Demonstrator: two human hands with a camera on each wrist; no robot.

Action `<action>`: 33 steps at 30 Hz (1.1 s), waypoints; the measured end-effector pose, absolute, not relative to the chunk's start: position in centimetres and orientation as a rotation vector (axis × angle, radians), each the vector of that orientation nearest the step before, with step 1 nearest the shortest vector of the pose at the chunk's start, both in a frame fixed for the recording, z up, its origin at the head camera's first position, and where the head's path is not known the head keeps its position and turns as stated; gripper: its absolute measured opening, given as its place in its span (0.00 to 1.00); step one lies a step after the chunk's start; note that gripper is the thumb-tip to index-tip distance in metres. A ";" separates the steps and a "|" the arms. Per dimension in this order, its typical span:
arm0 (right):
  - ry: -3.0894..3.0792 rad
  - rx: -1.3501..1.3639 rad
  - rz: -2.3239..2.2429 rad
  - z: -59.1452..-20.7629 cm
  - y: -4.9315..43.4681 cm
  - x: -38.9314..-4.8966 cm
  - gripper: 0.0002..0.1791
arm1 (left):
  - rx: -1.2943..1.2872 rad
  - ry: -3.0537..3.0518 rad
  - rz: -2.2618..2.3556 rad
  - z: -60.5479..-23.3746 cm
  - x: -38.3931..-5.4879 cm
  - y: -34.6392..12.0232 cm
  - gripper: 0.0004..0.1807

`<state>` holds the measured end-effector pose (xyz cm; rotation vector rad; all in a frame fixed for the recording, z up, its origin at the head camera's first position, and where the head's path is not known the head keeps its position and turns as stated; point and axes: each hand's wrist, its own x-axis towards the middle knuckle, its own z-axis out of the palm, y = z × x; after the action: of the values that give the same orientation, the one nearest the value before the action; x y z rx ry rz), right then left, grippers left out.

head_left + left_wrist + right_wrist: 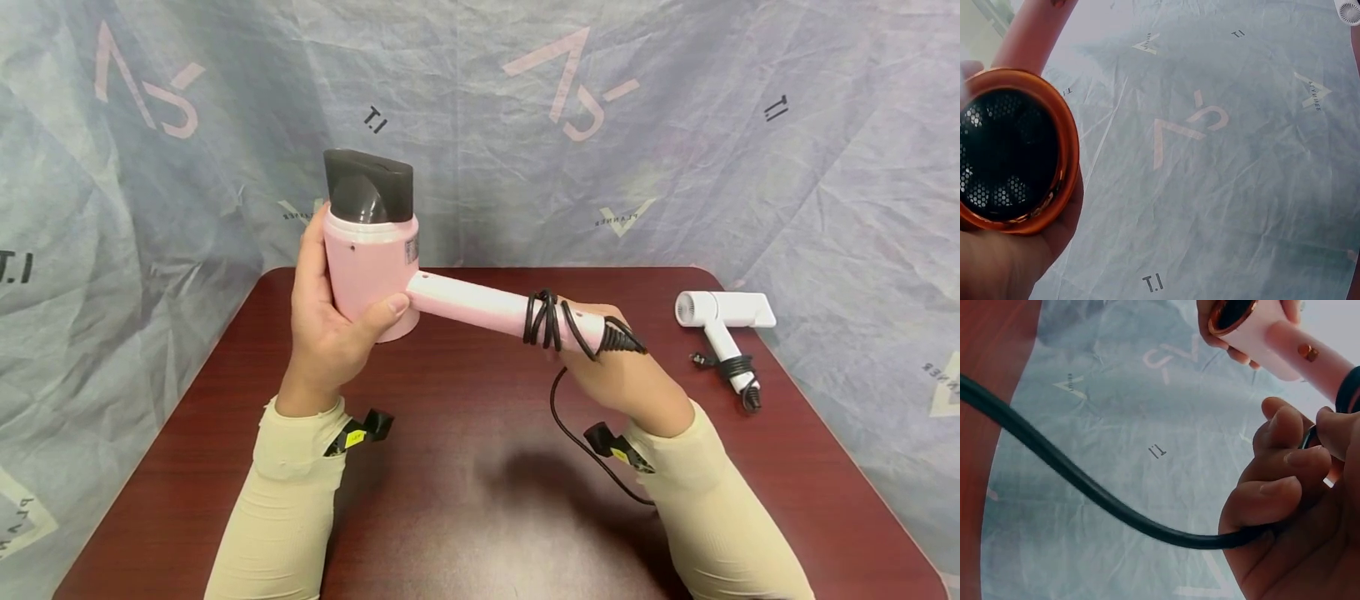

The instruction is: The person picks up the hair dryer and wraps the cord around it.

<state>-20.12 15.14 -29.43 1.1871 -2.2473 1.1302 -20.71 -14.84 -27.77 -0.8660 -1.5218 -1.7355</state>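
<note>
A pink hair dryer with a black nozzle is held up over the table, nozzle upward. My left hand grips its barrel, thumb across the front near the handle joint. The rear grille with its copper-coloured ring faces the left wrist camera. Behind the handle is my right hand, partly hidden by it. Its fingers curl round the black cord in the right wrist view. Several turns of cord wrap the handle's end, and a loose length hangs down toward the table.
A white hair dryer lies at the table's right side, its cord wound round the handle. The dark red table reaches back to a grey printed curtain. A small black camera sits on each wrist.
</note>
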 end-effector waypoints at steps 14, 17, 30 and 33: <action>-2.307 1.080 0.915 -29.7 14.0 -19.9 0.12 | -0.751 -1.452 -1.709 -26.3 -19.7 -13.3 0.45; -2.346 1.054 0.904 -29.7 13.8 -19.7 0.12 | -0.737 -1.446 -1.703 -26.3 -19.7 -13.2 0.45; -2.262 1.019 0.695 -29.6 13.4 -18.7 0.08 | -0.663 -1.407 -1.596 -26.4 -19.8 -12.8 0.48; -2.291 1.022 0.705 -29.5 13.3 -18.3 0.07 | -0.613 -1.415 -1.556 -26.6 -19.9 -12.8 0.50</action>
<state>-18.33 13.27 -29.49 1.0225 -2.2906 0.7047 -19.86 -12.76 -26.59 -0.6132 -1.4146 -1.5555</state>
